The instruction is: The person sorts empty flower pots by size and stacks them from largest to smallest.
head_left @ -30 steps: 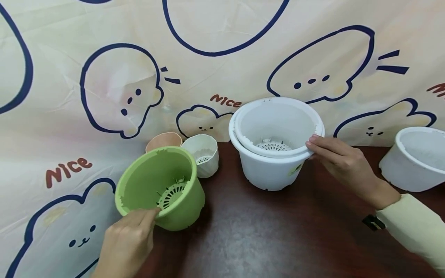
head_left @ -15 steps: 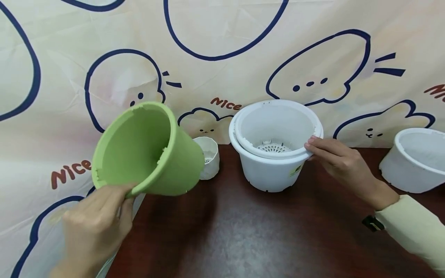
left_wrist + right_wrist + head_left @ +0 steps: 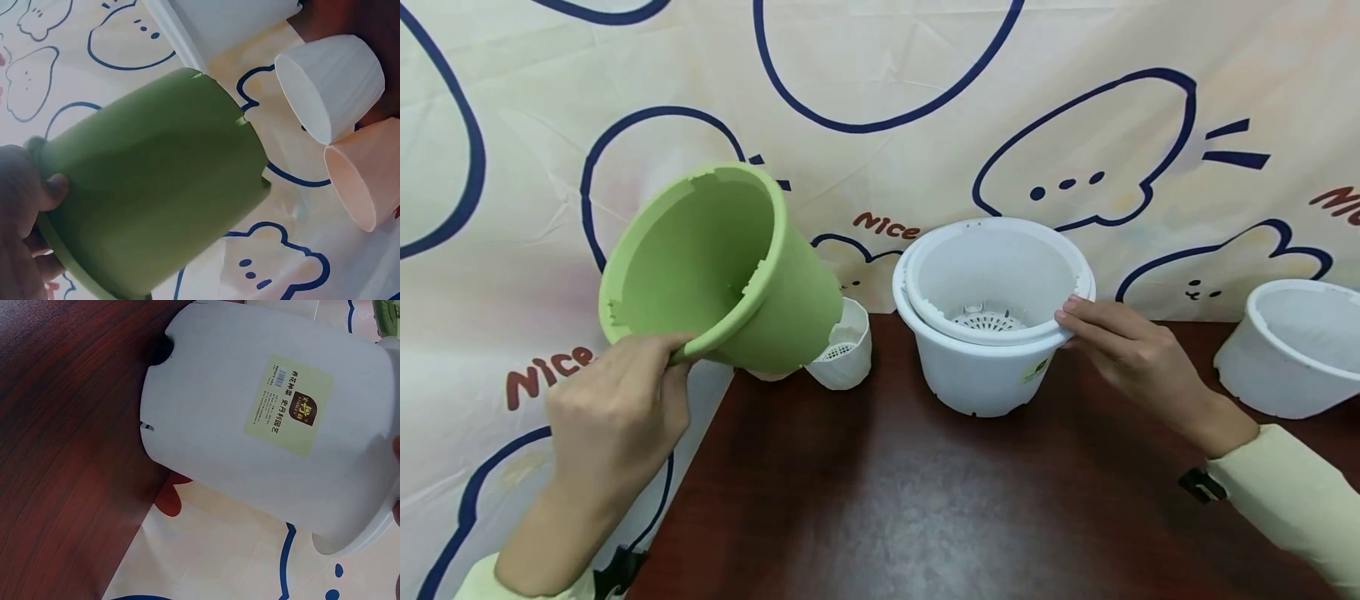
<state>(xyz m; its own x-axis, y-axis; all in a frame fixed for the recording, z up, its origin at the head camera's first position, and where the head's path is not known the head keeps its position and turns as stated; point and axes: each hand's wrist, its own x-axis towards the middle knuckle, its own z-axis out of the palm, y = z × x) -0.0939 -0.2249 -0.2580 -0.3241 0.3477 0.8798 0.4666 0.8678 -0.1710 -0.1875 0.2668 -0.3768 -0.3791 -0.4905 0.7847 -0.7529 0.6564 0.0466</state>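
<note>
A green flowerpot (image 3: pixel 790 292) is up in the air at the left, tilted with its mouth toward the lower left. My left hand (image 3: pixel 617 408) pinches its rim, thumb on the outer wall in the left wrist view. On the table stand two white flowerpots, one nested in the other; the outer white flowerpot (image 3: pixel 977 379) bears a label (image 3: pixel 289 405). The inner white flowerpot (image 3: pixel 1000 275) sits slightly tilted, slotted holes showing in its floor. My right hand (image 3: pixel 1138 358) grips the rims at their right side.
Behind the green pot stand a small white pot (image 3: pixel 846 358) and a small peach pot (image 3: pixel 369 175), mostly hidden in the head view. Another white pot (image 3: pixel 1285 367) leans at the far right. A printed cloth (image 3: pixel 880 167) hangs behind the dark red table (image 3: pixel 940 500).
My left hand has lifted the green flowerpot off the table, up and to the left, tipping it further. The right hand and the white flowerpots have stayed in place.
</note>
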